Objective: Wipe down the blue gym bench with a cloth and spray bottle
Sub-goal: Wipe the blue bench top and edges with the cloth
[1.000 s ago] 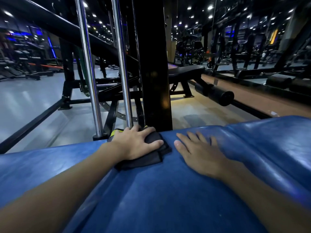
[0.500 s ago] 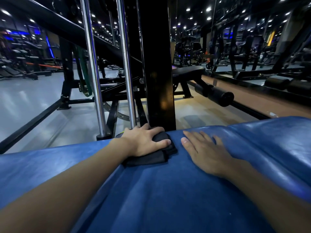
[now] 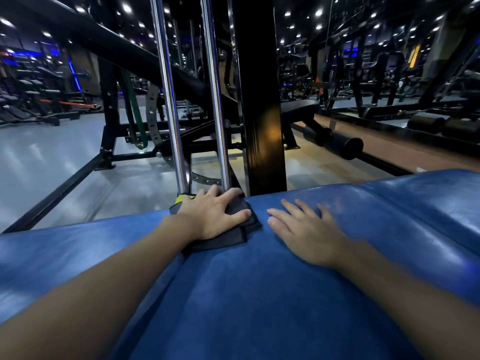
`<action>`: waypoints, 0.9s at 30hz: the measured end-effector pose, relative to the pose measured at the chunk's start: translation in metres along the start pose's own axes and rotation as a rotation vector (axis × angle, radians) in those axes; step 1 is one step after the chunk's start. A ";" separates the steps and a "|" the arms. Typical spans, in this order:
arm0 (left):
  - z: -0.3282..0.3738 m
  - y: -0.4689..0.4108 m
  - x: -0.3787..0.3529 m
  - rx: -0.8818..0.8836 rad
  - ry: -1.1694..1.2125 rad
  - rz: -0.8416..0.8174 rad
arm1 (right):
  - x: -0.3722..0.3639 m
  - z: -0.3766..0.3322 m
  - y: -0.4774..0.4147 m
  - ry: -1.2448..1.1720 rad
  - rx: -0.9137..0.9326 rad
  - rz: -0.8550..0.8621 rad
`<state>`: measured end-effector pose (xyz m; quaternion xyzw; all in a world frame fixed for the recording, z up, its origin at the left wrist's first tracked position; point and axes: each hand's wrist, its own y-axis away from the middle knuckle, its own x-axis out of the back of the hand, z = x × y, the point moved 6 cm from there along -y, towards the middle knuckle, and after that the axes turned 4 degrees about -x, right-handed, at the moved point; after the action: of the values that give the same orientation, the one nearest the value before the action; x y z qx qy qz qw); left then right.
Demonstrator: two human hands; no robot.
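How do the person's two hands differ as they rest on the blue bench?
The left hand presses on a dark cloth; the right hand lies on the bare blue bench padding. The left hand sits at the bench's far edge, by the chrome rods; the right hand sits a little back from that edge. Both lie palm down with fingers spread.

Left hand and right hand lie flat, outstretched.
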<state>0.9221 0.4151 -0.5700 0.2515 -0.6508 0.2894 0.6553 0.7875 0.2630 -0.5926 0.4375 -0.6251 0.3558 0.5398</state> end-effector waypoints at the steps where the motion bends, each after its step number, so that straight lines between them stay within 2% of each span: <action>1: 0.000 0.000 0.001 0.016 0.009 0.028 | -0.001 0.000 -0.001 0.026 -0.005 0.004; 5: -0.004 0.000 -0.002 0.082 -0.026 -0.009 | -0.002 -0.003 -0.007 0.079 -0.011 -0.003; 13: -0.003 -0.005 -0.002 0.054 -0.025 -0.014 | 0.009 -0.013 -0.009 0.022 -0.017 0.013; 15: -0.004 -0.005 -0.003 0.035 -0.048 -0.018 | 0.011 -0.027 -0.014 -0.021 -0.005 0.056; 22: -0.007 -0.009 -0.003 -0.054 -0.101 -0.102 | -0.004 -0.034 -0.015 -0.067 -0.056 0.034; 27: -0.003 -0.027 -0.003 -0.176 0.028 -0.114 | -0.004 -0.049 -0.007 -0.188 -0.125 0.073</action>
<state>0.9426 0.3980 -0.5715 0.2255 -0.6490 0.1966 0.6995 0.8122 0.3057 -0.5884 0.4113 -0.7095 0.2927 0.4917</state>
